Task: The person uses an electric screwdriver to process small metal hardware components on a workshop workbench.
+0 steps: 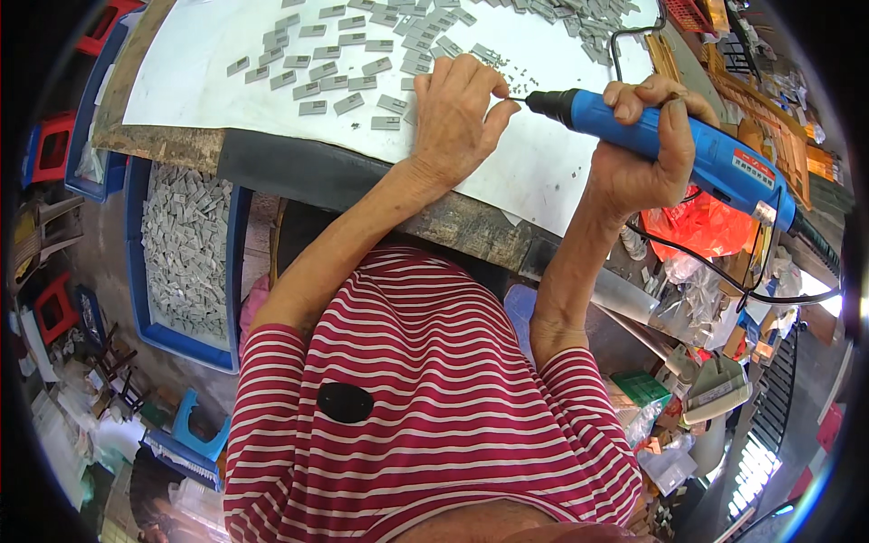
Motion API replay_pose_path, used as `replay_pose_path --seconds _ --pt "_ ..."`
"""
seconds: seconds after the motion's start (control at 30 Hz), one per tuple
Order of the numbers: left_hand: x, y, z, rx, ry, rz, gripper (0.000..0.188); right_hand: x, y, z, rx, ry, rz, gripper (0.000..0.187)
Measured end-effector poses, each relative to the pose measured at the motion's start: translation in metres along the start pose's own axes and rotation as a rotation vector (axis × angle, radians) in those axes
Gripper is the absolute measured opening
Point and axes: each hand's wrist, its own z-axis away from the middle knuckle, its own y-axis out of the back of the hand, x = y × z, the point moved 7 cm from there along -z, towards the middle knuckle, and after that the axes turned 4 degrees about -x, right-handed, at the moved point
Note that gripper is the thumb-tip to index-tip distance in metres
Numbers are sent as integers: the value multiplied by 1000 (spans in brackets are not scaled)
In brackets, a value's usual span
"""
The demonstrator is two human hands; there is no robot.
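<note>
My right hand (647, 145) is wrapped round a blue electric screwdriver (615, 122), which lies nearly level with its black nose toward the left. Its thin bit reaches my left hand (460, 113), whose thumb and index finger close in at the bit's tip. Whatever they pinch there is too small to make out. Many small grey rectangular blocks (312, 108), which look like metal pencil sharpeners, lie in loose rows on a white sheet (208, 54) left of and beyond my left hand. Tiny dark screws (516, 77) are scattered just beyond the bit.
A denser heap of grey blocks (588, 23) lies at the far side. Below the worn table edge (471, 222), a blue crate (136, 271) of grey pieces stands at left. The screwdriver's black cable (724, 276) loops at right, near a red plastic bag (701, 226) and clutter.
</note>
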Motion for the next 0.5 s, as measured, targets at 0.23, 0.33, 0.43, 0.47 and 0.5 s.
replay_pose_path --seconds 0.23,0.33,0.43,0.47,0.5 --pt "-2 3 1 14 11 11 15 4 -1 0 -25 -8 -11 18" --pt "-1 5 1 28 -2 10 16 3 -2 1 -23 -8 -15 18" --pt "-2 4 1 39 -18 10 14 2 -3 1 -24 -3 -21 18" --pt "-2 4 1 36 -20 7 13 1 -4 1 -28 1 -25 19" --pt "-2 4 1 33 -22 4 13 1 -4 1 -27 1 -25 19"
